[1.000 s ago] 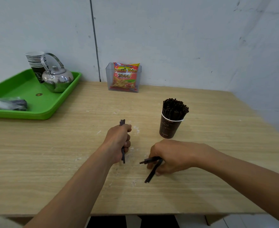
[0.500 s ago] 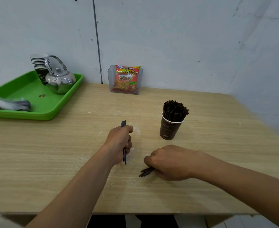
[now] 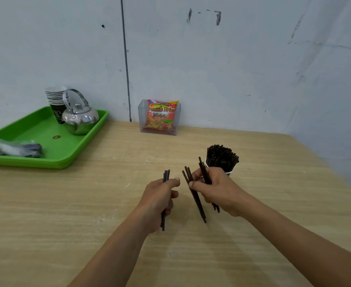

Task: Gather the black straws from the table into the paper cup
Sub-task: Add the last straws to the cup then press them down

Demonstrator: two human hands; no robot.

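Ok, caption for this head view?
Left hand and right hand each grip black straws near the straw-filled paper cup.

Pale grey-blue painted back wall (image 3: 232,69), a thin dark vertical seam (image 3: 125,59) running down it to table level, dark scuff marks (image 3: 218,17) up high. It meets a similar side wall (image 3: 340,100) in a corner at right. Light wood-grain laminate table (image 3: 66,204) fills the lower frame and butts against both walls. Far left on it: bright green plastic tray (image 3: 46,163) with a shiny round steel kettle (image 3: 80,119), a stack of dark paper cups (image 3: 55,100) behind the kettle, and a clear-wrapped bundle (image 3: 11,148) at the tray's left edge. Clear acrylic holder (image 3: 141,114) against the back wall holds a red snack packet (image 3: 161,117). Light flat, diffuse.
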